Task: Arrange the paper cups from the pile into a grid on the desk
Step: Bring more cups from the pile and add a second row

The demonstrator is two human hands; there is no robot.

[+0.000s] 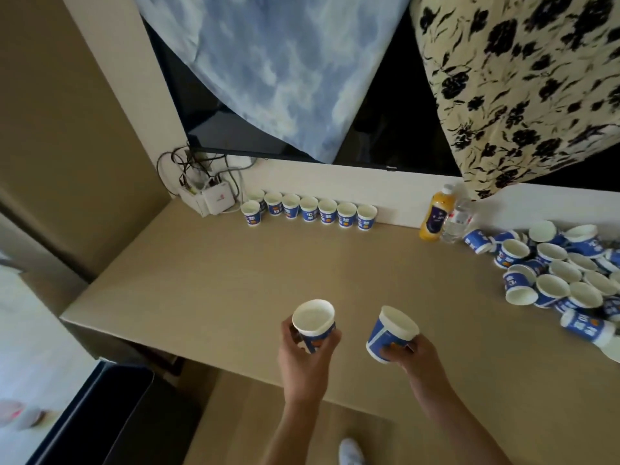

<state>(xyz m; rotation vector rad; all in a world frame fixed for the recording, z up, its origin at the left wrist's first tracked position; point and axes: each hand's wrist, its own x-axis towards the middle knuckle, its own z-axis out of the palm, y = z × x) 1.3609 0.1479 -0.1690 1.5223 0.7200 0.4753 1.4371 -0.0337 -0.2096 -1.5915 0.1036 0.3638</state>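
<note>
My left hand (307, 347) grips a blue-and-white paper cup (313, 318) held upright above the desk's near edge. My right hand (411, 350) holds a second cup (391, 332) tilted to the left, its mouth facing up and right. A row of several upright cups (308, 209) stands along the back wall, with one more cup (250, 213) set in front at its left end. A loose pile of cups (557, 273) lies at the desk's right side, many on their sides.
The wooden desk (235, 280) runs from the left wall to the right. An orange juice bottle (434, 214) and a clear water bottle (456, 223) stand by the pile. A white router with cables (208, 196) sits in the back left corner. Cloth-draped screen (268, 78) above.
</note>
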